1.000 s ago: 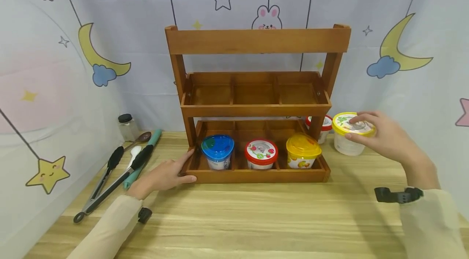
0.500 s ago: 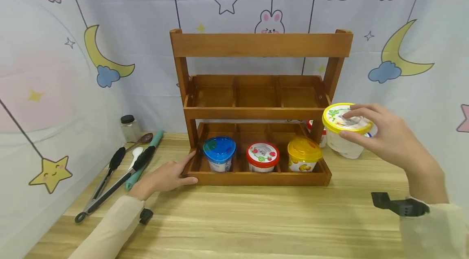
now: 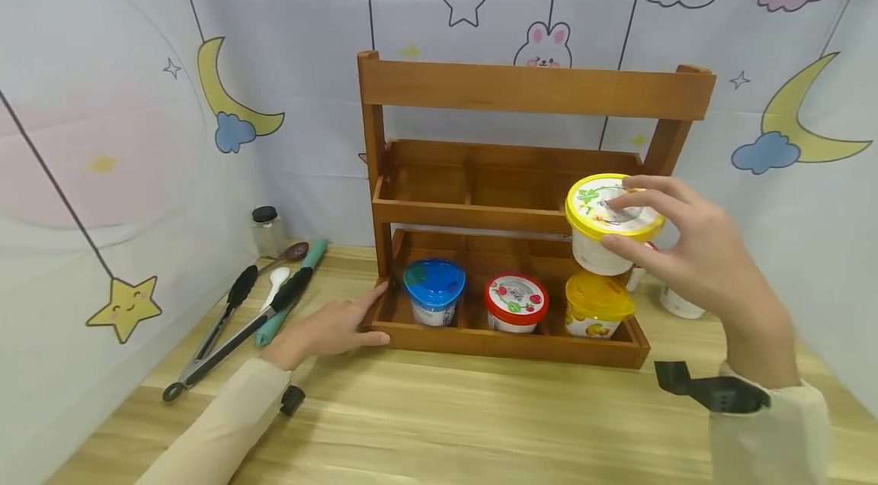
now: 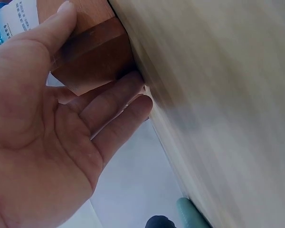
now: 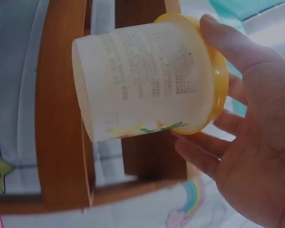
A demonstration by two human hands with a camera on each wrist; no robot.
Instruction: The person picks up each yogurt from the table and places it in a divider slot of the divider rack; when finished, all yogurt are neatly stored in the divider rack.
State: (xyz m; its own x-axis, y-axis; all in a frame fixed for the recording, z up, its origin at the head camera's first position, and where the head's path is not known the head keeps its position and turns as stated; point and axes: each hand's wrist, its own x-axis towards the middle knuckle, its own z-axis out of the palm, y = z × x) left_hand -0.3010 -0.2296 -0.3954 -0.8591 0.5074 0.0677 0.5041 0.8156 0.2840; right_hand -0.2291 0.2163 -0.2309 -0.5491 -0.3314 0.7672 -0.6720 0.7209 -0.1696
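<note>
My right hand (image 3: 700, 252) holds a white plastic tub (image 3: 595, 250) with a yellow-rimmed lid by its rim. The tub is raised in front of the right end of the wooden two-tier rack (image 3: 507, 348). In the right wrist view, thumb and fingers grip the tub's yellow lid (image 5: 219, 80) from opposite sides. At the rack's lower left corner, my left hand (image 3: 332, 329) has its thumb on the front and its fingers along the side. In the lower tier stand a blue-lidded tub (image 3: 434, 287), a red-lidded tub (image 3: 516, 302) and a yellow-lidded tub (image 3: 597, 306).
Behind the rack's right end are more white tubs (image 3: 679, 302), partly hidden by my right hand. Tongs (image 3: 236, 332), a white spoon (image 3: 277, 279), a brown spoon (image 3: 296, 251), a teal-handled utensil (image 3: 312, 256) and a black-capped jar (image 3: 267, 232) lie or stand at left.
My right hand has lifted the yellow-rimmed tub off the table and carried it left, up in front of the rack's right end. The left hand stays at the rack's corner; the head view has shifted.
</note>
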